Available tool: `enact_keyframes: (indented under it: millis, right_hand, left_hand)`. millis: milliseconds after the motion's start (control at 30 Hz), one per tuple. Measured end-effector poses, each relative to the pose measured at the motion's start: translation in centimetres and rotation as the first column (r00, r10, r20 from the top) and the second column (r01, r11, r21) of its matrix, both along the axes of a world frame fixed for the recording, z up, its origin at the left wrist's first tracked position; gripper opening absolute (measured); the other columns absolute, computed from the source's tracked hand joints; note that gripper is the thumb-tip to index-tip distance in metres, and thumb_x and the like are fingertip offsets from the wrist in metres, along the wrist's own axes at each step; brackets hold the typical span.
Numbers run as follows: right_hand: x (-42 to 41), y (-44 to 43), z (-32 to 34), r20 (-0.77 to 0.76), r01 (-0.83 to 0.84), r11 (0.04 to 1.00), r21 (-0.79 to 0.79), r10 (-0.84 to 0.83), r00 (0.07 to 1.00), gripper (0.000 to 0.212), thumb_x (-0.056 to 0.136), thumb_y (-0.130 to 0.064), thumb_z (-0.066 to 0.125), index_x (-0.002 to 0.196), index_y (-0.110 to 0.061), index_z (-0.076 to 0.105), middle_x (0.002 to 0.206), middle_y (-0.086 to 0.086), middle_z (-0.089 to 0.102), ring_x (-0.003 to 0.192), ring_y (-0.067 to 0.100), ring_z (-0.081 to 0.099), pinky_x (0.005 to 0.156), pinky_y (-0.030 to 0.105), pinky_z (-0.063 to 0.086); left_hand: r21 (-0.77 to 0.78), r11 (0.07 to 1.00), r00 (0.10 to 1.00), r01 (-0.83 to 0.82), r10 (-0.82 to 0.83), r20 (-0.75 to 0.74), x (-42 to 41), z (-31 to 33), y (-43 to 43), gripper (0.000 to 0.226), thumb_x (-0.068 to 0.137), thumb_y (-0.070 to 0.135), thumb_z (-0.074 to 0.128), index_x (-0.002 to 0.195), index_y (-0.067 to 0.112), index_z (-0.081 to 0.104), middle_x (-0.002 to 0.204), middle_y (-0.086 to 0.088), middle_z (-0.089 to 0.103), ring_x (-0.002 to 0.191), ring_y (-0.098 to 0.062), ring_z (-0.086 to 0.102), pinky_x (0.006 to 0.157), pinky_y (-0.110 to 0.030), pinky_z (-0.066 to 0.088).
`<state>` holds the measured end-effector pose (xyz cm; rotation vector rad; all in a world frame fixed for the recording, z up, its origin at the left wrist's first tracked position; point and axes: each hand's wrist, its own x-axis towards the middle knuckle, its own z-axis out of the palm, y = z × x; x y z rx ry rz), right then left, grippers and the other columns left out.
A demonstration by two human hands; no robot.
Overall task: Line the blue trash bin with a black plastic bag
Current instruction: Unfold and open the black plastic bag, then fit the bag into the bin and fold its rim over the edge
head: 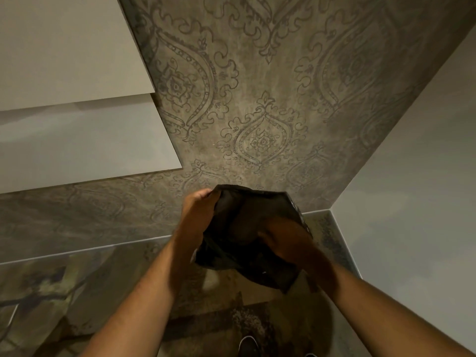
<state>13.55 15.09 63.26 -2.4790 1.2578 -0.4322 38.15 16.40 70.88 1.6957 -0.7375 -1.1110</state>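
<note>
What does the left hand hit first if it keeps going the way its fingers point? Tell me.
Probably the patterned wall. The left hand grips the black plastic bag's edge, fingers pointing up and forward. Nothing else shows in that line, though depth is unclear.

Left hand (198, 215): raised ahead of the chest, fingers (206, 193) pinching the black plastic bag (247, 228) at its upper left edge.
Right hand (291, 243): blurred, gripping the bag's right side.
Forearms: bare, angled inward.

Forearms bare, no sleeves; dark shoe (248, 346) with white rim.
</note>
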Motion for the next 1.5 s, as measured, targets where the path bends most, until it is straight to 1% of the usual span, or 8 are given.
enact_keyframes:
  millis: [100,233,333,467,933,1167,1333,1500]
  right_hand:
    - [-1.2,1.6,-1.3,0.138,0.340,0.920,-0.193,-0.318,0.938,0.063,0.088,-0.052,0.072,0.137,-0.015,0.058,0.135,0.008,0.060,0.123,0.026,0.059,0.108,0.043,0.046]
    - [-3.3,0.2,-3.3,-0.005,0.755,0.540,0.373,-0.812,0.583,0.129,0.069,-0.060,0.085,0.165,-0.020,0.008,0.167,0.017,0.030,0.151,0.040,0.035,0.115,0.063,0.030]
    - [-4.6,-2.7,-5.3,-0.018,0.514,0.262,0.817,-0.879,0.476,0.066,0.093,-0.028,0.075,0.146,0.003,0.050,0.137,0.030,0.062,0.123,0.047,0.061,0.108,0.060,0.048]
    - [-6.1,-7.2,-7.6,0.097,0.548,0.360,0.755,-0.888,0.450,0.023,0.103,-0.015,0.052,0.093,-0.009,0.071,0.097,0.016,0.073,0.098,0.040,0.070,0.088,0.048,0.057]
    - [-13.0,-14.9,-17.0,0.265,0.718,0.402,0.568,-0.915,0.303,0.024,0.107,-0.023,0.047,0.116,-0.012,0.067,0.101,0.000,0.063,0.091,0.020,0.059,0.081,0.030,0.044]
    - [-14.4,-14.7,-23.7,0.195,0.676,0.444,0.588,-0.889,0.415,0.019,0.108,-0.022,0.048,0.115,-0.019,0.065,0.099,-0.005,0.063,0.093,0.019,0.063,0.084,0.036,0.052]
    - [-15.8,-13.5,-31.0,0.090,0.718,0.407,0.565,-0.895,0.437,0.018,0.107,-0.018,0.050,0.112,-0.010,0.065,0.095,0.002,0.060,0.087,0.021,0.056,0.077,0.030,0.044]
    - [-16.6,-11.7,-36.7,-0.010,0.737,0.358,0.573,-0.896,0.443,0.020,0.108,-0.018,0.049,0.115,-0.007,0.064,0.083,-0.013,0.055,0.073,0.004,0.053,0.061,0.014,0.036]
  left_hand:
    - [0.033,0.999,0.996,0.030,-0.032,0.079,-0.6,-0.8,-0.7,0.027,0.100,0.024,0.065,0.076,0.017,0.075,0.079,-0.012,0.068,0.078,-0.029,0.062,0.073,-0.042,0.048]
    - [0.078,0.995,0.995,0.056,-0.063,0.083,-2.3,-1.5,-1.7,0.022,0.101,0.024,0.064,0.083,0.027,0.077,0.098,-0.014,0.078,0.095,-0.034,0.072,0.086,-0.047,0.057]
    - [0.079,0.996,0.997,0.041,-0.035,-0.076,-3.3,-3.2,-2.6,0.021,0.101,0.017,0.065,0.087,0.018,0.080,0.096,-0.017,0.080,0.089,-0.030,0.074,0.078,-0.036,0.057]
    - [0.097,0.994,0.987,-0.041,0.056,-0.150,-4.9,-6.3,-4.9,0.021,0.099,0.018,0.068,0.094,0.002,0.079,0.086,-0.016,0.076,0.074,-0.025,0.069,0.063,-0.027,0.055]
    - [0.012,0.967,0.967,-0.255,0.255,0.000,-9.7,-19.7,-12.3,0.031,0.100,0.020,0.062,0.080,0.033,0.082,0.074,0.013,0.078,0.068,0.001,0.069,0.060,-0.017,0.056]
    - [0.072,0.964,0.965,-0.254,0.248,0.083,-10.9,-27.5,-11.6,0.024,0.105,0.018,0.062,0.089,0.026,0.078,0.085,-0.006,0.076,0.083,-0.025,0.070,0.077,-0.036,0.056]
    - [0.246,0.937,0.961,-0.248,0.206,0.182,-11.5,-34.9,-10.4,0.030,0.102,0.037,0.064,0.074,0.035,0.074,0.066,0.013,0.072,0.068,-0.013,0.071,0.055,-0.020,0.055]
    - [0.359,0.914,0.975,-0.189,0.132,0.176,-12.6,-41.6,-8.7,0.031,0.104,0.028,0.063,0.079,0.044,0.070,0.080,0.007,0.073,0.077,-0.018,0.071,0.074,-0.043,0.061]
